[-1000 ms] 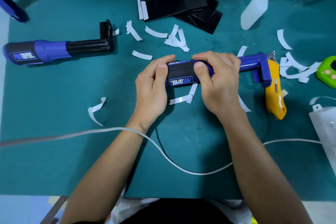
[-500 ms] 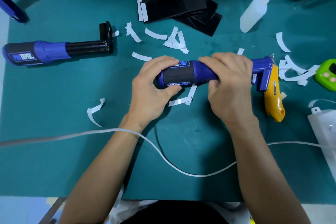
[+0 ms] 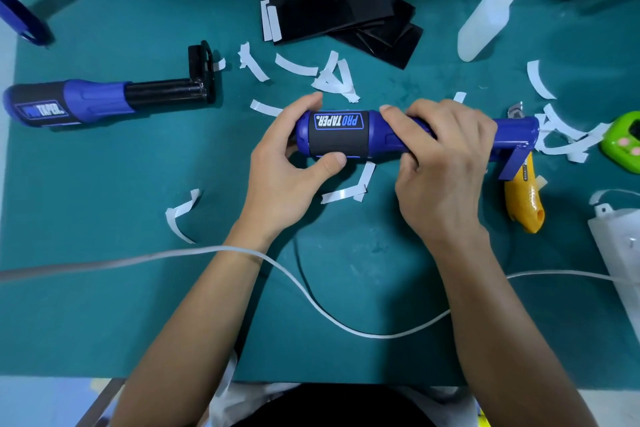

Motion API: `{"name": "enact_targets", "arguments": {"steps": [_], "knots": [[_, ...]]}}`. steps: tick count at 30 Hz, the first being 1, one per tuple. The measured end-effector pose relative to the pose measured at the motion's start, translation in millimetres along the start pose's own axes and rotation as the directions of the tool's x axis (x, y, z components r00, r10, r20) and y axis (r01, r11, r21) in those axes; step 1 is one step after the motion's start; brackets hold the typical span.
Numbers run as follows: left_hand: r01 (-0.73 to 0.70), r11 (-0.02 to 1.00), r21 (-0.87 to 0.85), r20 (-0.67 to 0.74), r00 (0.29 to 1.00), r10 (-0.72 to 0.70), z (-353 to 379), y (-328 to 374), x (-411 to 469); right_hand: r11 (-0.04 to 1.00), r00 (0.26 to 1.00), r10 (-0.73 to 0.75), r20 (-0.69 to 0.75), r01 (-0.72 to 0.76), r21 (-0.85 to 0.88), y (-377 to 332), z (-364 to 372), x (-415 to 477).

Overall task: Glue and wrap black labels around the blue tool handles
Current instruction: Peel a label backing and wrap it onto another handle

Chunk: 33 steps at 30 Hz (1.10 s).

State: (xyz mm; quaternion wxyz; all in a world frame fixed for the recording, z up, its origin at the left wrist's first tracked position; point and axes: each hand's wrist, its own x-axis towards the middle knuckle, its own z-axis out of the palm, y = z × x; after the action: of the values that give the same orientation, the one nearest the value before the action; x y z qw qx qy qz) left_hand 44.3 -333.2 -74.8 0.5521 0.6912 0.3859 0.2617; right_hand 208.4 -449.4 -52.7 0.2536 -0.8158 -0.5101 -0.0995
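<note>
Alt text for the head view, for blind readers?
Left hand and right hand grip a blue tool handle wrapped in a black label, over a teal mat. Spare black labels, white strips and a yellow knife lie nearby.

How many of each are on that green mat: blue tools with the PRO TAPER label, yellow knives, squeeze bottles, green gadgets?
Labelled blue tools: 2, the held tool and the tool at left
Yellow knife: 1
White squeeze bottle: 1
Green gadget: 1
Total: 5
</note>
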Motion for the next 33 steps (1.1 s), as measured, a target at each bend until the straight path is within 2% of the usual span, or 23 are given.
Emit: {"name": "enact_targets", "arguments": {"steps": [5,12,18,23,27,33], "knots": [[-0.024,0.998,0.061,-0.045,0.999,0.027,7,2,-3,1.000,1.000,-0.022,0.004,0.022,-0.004,-3,3,-2],[-0.046,0.998,0.051,-0.218,0.974,0.056,13,4,-5,0.999,0.997,-0.044,0.062,0.043,0.007,-18,6,-5],[-0.080,0.982,0.171,-0.182,0.977,0.111,12,-2,-7,0.999,0.996,-0.013,0.090,0.009,0.052,-16,4,-3],[-0.111,0.958,0.264,-0.205,0.964,0.168,16,-2,-5,0.998,0.996,-0.001,0.088,-0.004,0.062,-19,4,-4],[-0.090,0.968,0.236,-0.206,0.968,0.140,17,-1,-3,0.997,0.995,0.004,0.099,-0.012,0.080,-18,4,-5],[-0.161,0.962,0.221,-0.178,0.963,0.202,10,-6,-4,0.995,0.998,0.010,0.066,-0.016,0.098,-16,5,-3]]}}
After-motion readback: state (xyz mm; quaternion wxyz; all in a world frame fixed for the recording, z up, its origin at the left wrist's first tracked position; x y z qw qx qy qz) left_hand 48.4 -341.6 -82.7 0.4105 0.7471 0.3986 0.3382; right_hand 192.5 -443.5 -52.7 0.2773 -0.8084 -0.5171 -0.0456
